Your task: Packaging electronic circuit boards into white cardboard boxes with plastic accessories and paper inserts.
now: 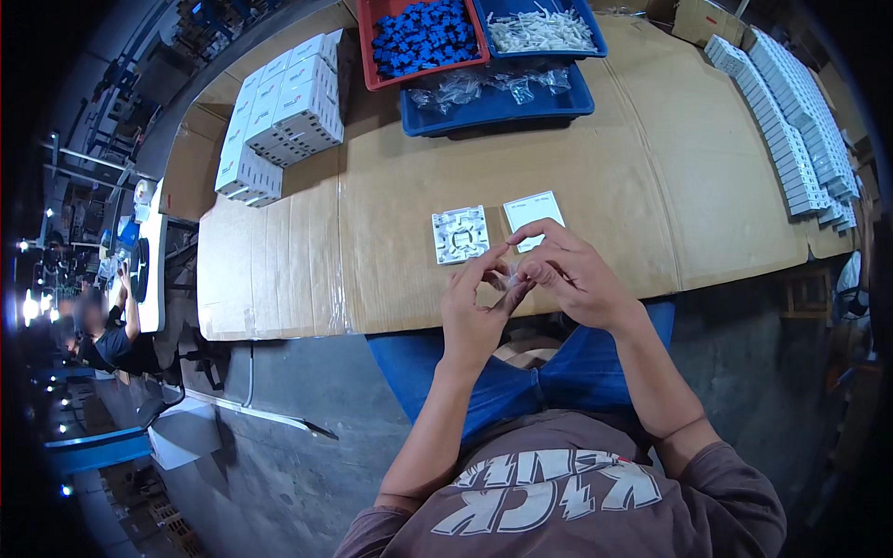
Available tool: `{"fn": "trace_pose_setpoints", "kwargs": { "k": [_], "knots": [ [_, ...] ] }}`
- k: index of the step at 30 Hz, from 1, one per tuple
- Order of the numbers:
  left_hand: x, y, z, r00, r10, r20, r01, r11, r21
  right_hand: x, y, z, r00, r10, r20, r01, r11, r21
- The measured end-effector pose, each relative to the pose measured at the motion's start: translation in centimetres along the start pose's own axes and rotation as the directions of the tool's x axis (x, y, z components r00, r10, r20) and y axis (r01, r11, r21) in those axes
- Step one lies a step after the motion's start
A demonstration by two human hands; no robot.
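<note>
My left hand (473, 312) and my right hand (584, 281) meet over the table's near edge, fingers and thumbs pinched close together. Between the fingertips shows a small clear plastic bag (513, 271), partly hidden, its contents too small to make out. Just beyond my left fingers lies an open white square housing (460, 235) with a round opening in its moulded inside. To its right is a flat white square cover (533, 214), its near right corner hidden behind my right hand.
White boxes (296, 102) are stacked at the back left of the cardboard-covered table (391, 195). Long rows of white units (791, 121) stand at the right. At the back are a red bin (369, 65) of blue parts, a blue bin (600, 42) of white parts and another blue bin (498, 126) with clear bags.
</note>
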State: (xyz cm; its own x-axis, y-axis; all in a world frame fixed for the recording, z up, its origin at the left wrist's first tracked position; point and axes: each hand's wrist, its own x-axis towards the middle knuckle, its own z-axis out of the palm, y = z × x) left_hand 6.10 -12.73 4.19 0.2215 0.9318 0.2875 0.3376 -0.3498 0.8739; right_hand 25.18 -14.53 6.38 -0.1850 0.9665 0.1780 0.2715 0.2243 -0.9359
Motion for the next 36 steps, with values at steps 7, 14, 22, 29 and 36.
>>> {"fn": "trace_pose_setpoints", "kwargs": {
  "k": [7,14,22,29,36],
  "knots": [
    [0.2,-0.5,-0.5,0.828,-0.338,0.448,0.501,0.804,-0.320,-0.5,1.6,-0.5,0.998,-0.002,0.055,-0.002,0.998,0.064],
    [0.4,-1.4,-0.8,0.728,-0.297,0.617,0.667,0.513,-0.540,-0.5,1.3,0.1,0.981,0.192,0.021,-0.185,0.900,0.394],
    [0.1,-2.7,-1.1,0.594,-0.322,0.737,0.802,0.174,-0.571,0.1,2.7,0.2,0.978,0.095,0.186,-0.177,0.849,0.497],
    [-0.1,-3.7,-1.2,0.543,-0.294,0.787,0.827,0.028,-0.561,0.5,1.8,-0.4,0.947,0.148,0.284,-0.272,0.839,0.471],
    [-0.5,-3.5,-1.3,0.532,-0.277,0.800,0.837,0.030,-0.546,2.1,0.2,-1.5,0.826,0.234,0.512,-0.367,0.914,0.173]
  ]
}}
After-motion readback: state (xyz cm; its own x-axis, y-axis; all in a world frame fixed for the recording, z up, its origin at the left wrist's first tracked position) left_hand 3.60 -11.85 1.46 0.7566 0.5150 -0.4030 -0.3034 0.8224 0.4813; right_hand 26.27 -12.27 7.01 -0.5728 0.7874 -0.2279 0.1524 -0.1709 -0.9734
